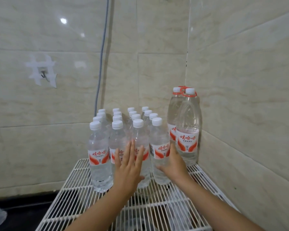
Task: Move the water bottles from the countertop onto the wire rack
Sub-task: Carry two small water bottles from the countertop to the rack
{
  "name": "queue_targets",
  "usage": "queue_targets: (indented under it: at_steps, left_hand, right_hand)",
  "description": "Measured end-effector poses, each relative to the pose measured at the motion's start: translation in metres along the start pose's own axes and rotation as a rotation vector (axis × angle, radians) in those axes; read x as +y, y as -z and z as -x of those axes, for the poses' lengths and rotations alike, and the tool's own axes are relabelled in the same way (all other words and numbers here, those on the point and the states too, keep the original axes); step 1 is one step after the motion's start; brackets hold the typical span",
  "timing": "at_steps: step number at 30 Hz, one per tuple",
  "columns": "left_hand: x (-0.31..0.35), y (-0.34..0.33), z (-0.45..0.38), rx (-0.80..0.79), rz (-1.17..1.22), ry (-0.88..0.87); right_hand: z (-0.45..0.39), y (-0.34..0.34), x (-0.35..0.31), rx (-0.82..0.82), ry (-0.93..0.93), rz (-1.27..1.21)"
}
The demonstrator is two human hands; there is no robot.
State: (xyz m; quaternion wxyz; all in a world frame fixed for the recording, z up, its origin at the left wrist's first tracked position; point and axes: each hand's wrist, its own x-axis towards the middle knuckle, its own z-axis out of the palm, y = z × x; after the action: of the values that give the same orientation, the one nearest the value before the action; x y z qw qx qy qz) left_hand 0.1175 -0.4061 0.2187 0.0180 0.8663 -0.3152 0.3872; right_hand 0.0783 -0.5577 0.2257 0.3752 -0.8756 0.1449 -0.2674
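Tiled wall corner [187,67] behind, grey cable [101,64] down left wall, taped hook [43,74] further left. White wire rack [77,189] filling lower centre, dark table [23,209] just visible at lower left. Two tall bottles [188,127] with red carry rings in back right corner of rack. Small water bottles [100,157] already on rack, upright, four rows of four, touching or nearly so.

Risk: bottles on thin wires, narrow bases; uneven shove likely to tip front row, domino into rows behind. Front-right bottle [160,154] just beside tall pair, could knock them. Base could catch between wires and tilt.

Left hand [128,169]: grip open, fingers straight and spread, palm flat against front of middle front bottles, holding nothing. Right hand [173,164]: grip wrapped round lower side of front-right bottle, thumb on near face, fingers hidden behind. Task looks nearly done, judging from layout; just squaring up.
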Motion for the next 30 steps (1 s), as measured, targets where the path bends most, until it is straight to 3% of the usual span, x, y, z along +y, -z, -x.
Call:
queue_targets:
  at_steps: [3, 7, 16, 24, 27, 30]
  left_hand:
    - [-0.003, -0.002, 0.001, -0.110, -0.093, 0.063]
    - [-0.004, -0.002, 0.002, -0.134, -0.143, 0.057]
    - [-0.005, -0.009, -0.006, -0.387, -0.021, 0.011]
    - [0.003, -0.001, 0.010, -0.176, -0.098, 0.089]
    - [0.003, 0.001, 0.011, -0.176, -0.083, 0.081]
    - [-0.005, 0.004, 0.015, -0.192, 0.012, 0.164]
  right_hand:
    - [0.005, -0.005, -0.002, 0.057, 0.023, 0.021]
    - [0.007, -0.012, -0.005, 0.117, 0.007, 0.005]
    - [0.007, -0.008, 0.003, 0.031, 0.039, 0.010]
    - [0.011, -0.001, 0.002, 0.028, 0.018, -0.049]
    - [0.016, 0.005, 0.001, 0.066, 0.020, 0.144]
    - [0.026, 0.010, -0.007, 0.212, 0.149, 0.306]
